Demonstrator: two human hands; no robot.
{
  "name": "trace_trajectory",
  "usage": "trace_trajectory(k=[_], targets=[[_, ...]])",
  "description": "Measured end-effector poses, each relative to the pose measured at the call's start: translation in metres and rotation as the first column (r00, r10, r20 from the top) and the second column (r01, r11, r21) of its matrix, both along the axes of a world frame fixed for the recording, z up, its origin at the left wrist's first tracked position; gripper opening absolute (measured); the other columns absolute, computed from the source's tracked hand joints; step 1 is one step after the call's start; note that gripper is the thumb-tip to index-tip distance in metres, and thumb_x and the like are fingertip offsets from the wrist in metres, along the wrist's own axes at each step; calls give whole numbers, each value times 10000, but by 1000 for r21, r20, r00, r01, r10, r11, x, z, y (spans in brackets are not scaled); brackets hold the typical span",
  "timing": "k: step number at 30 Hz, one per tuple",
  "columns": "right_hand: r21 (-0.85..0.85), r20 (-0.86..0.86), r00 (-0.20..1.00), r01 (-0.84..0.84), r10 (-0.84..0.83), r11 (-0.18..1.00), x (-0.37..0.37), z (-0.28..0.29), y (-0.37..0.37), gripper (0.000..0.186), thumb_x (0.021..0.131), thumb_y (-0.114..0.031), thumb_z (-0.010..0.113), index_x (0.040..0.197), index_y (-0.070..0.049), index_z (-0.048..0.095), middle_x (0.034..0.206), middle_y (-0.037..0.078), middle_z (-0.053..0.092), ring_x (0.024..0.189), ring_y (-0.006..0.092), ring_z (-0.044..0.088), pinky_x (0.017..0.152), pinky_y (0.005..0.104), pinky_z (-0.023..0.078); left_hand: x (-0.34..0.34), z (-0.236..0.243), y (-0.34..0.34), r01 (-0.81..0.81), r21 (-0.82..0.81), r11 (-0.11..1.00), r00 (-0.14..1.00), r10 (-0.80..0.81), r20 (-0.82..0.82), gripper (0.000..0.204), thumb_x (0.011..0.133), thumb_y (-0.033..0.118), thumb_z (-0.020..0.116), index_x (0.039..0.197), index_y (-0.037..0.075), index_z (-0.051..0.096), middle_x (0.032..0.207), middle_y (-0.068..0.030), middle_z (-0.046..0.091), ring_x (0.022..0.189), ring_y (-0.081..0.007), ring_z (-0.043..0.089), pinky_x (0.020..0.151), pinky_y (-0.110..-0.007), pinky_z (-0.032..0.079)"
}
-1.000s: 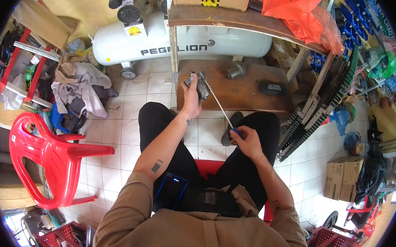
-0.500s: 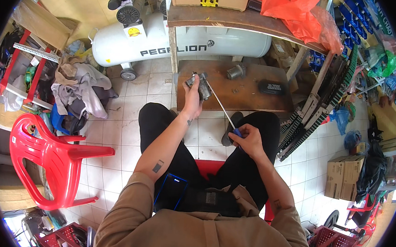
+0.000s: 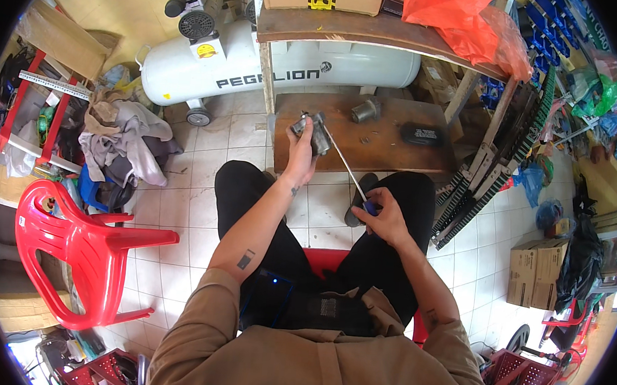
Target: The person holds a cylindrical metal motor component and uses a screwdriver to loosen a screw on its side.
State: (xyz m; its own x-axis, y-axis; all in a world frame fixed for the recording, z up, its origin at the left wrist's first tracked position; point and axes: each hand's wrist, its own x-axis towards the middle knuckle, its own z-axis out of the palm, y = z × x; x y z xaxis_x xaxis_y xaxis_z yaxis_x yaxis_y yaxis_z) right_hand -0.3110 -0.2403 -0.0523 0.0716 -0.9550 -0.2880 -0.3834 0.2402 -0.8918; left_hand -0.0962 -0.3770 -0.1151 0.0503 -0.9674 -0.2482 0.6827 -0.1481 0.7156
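My left hand [image 3: 301, 153] is closed around a grey metal part [image 3: 320, 137], roughly cylindrical, held up in front of the low wooden shelf. In my right hand [image 3: 387, 216] is a long-shafted screwdriver [image 3: 347, 165] with a blue handle, gripped by the fingers above my right thigh. Its shaft slants up and left, and the tip meets the upper right side of the metal part; exactly where it sits is too small to tell. A second grey metal piece [image 3: 366, 111] lies on the brown shelf board [image 3: 390, 144], with small bits near it.
A dark flat case [image 3: 427, 134] rests on the board. Behind stands a white air compressor tank [image 3: 188, 70]. A red plastic chair [image 3: 104, 250] is at my left. Dark toothed strips [image 3: 496, 163] lean at the right, above cardboard boxes [image 3: 536, 273]. A phone [image 3: 267, 297] lies on my lap.
The fingers of my right hand have shifted on the screwdriver handle, reaching further up toward the shaft. My left hand and the metal part stay nearly still. The phone's screen has gone darker.
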Motion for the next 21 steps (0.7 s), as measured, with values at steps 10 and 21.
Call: trace_trajectory(k=[10, 21], targets=[[10, 209, 976, -71, 67, 997, -10, -33, -3, 268, 993, -219, 617, 962, 46, 634, 767, 77, 672, 613, 129, 637, 612, 278, 521, 1, 4, -2, -19, -64, 998, 1000, 19, -1, 464, 996, 406, 589, 1249, 144, 303, 1154, -126, 598, 994, -297, 686, 908, -437, 564], [4, 153, 988, 12, -12, 1000, -10, -8, -2, 243, 889, -140, 753, 920, 46, 600, 730, 102, 648, 586, 129, 614, 538, 276, 500, -2, 12, 3, -9, -119, 993, 1000, 9, -2, 403, 1014, 371, 568, 1222, 137, 315, 1145, -126, 620, 1016, -284, 685, 907, -426, 550]])
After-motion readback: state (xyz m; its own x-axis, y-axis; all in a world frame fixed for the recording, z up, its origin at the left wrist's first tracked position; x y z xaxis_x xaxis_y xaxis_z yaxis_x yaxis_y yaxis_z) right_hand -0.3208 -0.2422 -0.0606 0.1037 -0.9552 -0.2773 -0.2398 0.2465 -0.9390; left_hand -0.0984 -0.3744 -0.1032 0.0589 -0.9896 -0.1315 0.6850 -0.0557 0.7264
